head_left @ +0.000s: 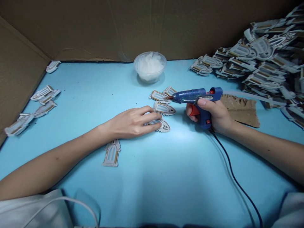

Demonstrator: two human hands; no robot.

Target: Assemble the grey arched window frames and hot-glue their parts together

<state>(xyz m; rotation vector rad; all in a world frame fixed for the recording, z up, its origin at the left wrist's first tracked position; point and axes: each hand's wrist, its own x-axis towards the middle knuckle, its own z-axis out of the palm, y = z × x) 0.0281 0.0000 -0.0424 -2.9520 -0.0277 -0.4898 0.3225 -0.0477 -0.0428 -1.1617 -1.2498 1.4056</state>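
Note:
My right hand (216, 115) is wrapped around a blue hot glue gun (190, 95), a finger at its red trigger and the nozzle pointing left. The nozzle tip is over a small group of layered, arch-shaped white and brown cutouts (163, 108). My left hand (135, 123) has its bent fingertips on the nearest arched cutout (164, 125), which lies on the blue table and is partly covered by the fingers. The left thumb is hidden. Another arched cutout (112, 154) lies beside my left wrist.
A clear plastic bowl (150, 68) with whitish translucent material stands at the back. Many similar cutouts are heaped (258, 60) at right; several lie at left (45, 94). A cardboard scrap (244, 110) is behind my right hand. A black cord (231, 167) trails toward me. Cardboard walls (95, 28) enclose the table.

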